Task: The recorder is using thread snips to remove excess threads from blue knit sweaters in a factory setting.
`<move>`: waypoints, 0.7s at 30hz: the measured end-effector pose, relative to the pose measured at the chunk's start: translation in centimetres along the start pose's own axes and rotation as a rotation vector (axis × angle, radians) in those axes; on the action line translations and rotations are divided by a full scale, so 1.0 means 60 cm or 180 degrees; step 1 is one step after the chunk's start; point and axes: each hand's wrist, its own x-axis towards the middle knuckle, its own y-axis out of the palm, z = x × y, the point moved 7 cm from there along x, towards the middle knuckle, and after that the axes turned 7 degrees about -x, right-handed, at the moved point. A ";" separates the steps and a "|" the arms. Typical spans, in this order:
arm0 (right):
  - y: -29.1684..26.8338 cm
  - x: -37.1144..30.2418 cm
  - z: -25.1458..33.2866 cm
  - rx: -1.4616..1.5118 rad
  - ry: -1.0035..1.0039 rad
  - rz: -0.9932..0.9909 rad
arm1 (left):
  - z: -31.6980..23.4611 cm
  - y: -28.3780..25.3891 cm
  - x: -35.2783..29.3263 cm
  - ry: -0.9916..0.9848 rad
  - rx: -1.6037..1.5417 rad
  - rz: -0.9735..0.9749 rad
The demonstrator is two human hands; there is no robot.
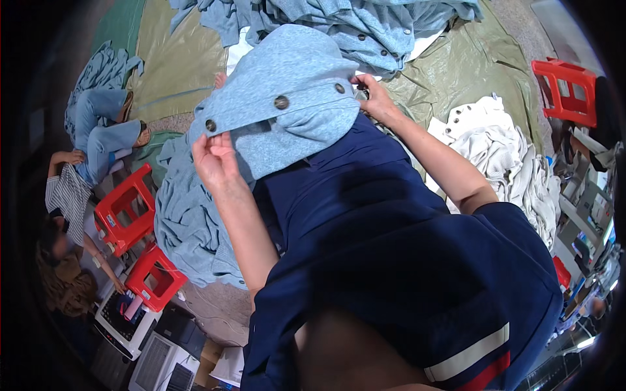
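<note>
Across my lap lies a light blue knitted cardigan [287, 68], its button band stretched sideways with three dark round buttons showing. My left hand [216, 159] pinches the band's lower edge just under the leftmost button [210, 126]. At the band's other end, past the rightmost button [340, 88], my right hand [379, 103] has its fingers curled close to the knit. A small dark thing shows between that thumb and fingers, too little of it visible to name.
Blue knitwear [189, 215] is heaped at my left, white buttoned knitwear [502, 143] at my right, and more blue garments [365, 32] ahead on an olive tarpaulin [482, 62]. Red stools [127, 202] stand left, another red stool [570, 91] far right. A person [72, 189] sits at left.
</note>
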 end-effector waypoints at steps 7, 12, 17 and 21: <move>-0.003 0.002 -0.047 0.1958 0.1033 -0.0514 | -0.010 -0.047 0.014 -0.0125 -0.0255 -0.0086; -0.008 0.006 -0.048 0.3944 0.1103 0.0550 | -0.020 -0.073 0.029 -0.0186 -0.0368 -0.0078; -0.046 -0.022 0.017 0.3733 0.1016 0.0231 | -0.060 -0.090 0.045 -0.0202 -0.0314 0.0148; -0.077 -0.051 0.066 0.3224 0.0889 0.0104 | -0.069 -0.090 0.051 0.0090 0.0187 -0.0242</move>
